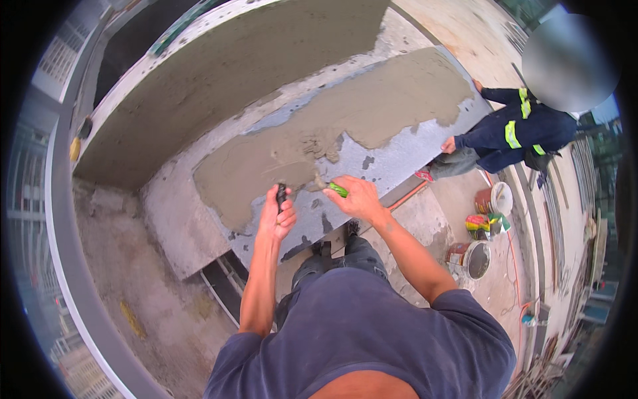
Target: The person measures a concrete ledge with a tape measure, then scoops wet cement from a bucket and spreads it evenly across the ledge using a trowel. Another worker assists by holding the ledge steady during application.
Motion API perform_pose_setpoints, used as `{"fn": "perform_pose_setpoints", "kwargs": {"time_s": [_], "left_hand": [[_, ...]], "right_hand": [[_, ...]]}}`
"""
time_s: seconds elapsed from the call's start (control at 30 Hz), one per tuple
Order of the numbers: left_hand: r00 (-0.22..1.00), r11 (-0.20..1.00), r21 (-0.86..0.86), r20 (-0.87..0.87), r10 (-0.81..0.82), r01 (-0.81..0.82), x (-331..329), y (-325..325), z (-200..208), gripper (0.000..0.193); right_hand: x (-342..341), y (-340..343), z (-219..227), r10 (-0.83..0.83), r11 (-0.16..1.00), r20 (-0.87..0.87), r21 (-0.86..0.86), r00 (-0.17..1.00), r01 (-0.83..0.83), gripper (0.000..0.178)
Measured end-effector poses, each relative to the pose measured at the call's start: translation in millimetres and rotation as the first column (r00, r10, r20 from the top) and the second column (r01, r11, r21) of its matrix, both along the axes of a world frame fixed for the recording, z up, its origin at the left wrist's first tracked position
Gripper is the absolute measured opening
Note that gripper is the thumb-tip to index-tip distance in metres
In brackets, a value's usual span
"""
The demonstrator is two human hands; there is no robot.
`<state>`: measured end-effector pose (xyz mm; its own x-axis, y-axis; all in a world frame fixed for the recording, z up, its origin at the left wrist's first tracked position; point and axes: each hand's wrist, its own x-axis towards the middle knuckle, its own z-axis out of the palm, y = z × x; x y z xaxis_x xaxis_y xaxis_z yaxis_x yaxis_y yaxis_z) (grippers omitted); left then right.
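damp-looking grey mortar (246, 167) lies over much of the pale slab (413, 159), just beyond both grips. the left grip (284, 218) is clamped round a black handle (282, 194); what it belongs to cannot be made out. the right grip (359, 198) is clamped on a green-handled tool (338, 190), its smeared tip at the mortar's ragged margin. the spreading seems well advanced: the slab's far side is mostly coated, while a bare strip is left along its near edge, widest rightward of the right grip, and lumps (323, 149) just past that grip look unsmoothed. farther beyond the left grip, an upright panel (219, 100) has a fairly even coat. well right of the right grip, a co-worker (488, 143) has a hand (449, 144) at the slab's edge; nearer stand a bucket (486, 201), a colourful bag (477, 225) and a second bucket (458, 255).
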<state>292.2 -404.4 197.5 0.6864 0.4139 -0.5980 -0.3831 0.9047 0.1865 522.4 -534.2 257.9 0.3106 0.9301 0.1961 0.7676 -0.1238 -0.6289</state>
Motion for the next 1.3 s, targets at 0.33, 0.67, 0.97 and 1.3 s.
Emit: {"fn": "perform_pose_setpoints", "kwargs": {"time_s": [0.33, 0.67, 0.97, 1.3], "left_hand": [[0.999, 0.999, 0.035, -0.048, 0.012, -0.010, -30, -10, 3, 0.038], [0.942, 0.967, 0.252, -0.333, 0.044, 0.044, 4, -76, 76, 0.044], [0.740, 0.693, 0.406, -0.614, -0.275, 0.595, 139, -199, 51, 0.044], [0.134, -0.052, 0.179, -0.872, -0.471, 0.982, 326, -388, -69, 0.057]], "right_hand": [[4, -5, 35, -0.031, 0.997, -0.173, 0.061, 0.984, 0.043, 0.046], [100, 12, -60, -0.378, 0.912, -0.257, 0.059, 0.889, 0.405, 0.058], [112, -271, -164, -0.652, 0.710, -0.569, -0.228, 0.501, 0.666, 0.046], [5, -657, -444, -0.879, -0.403, 0.145, -0.734, -0.454, 0.546, 0.051]]}}
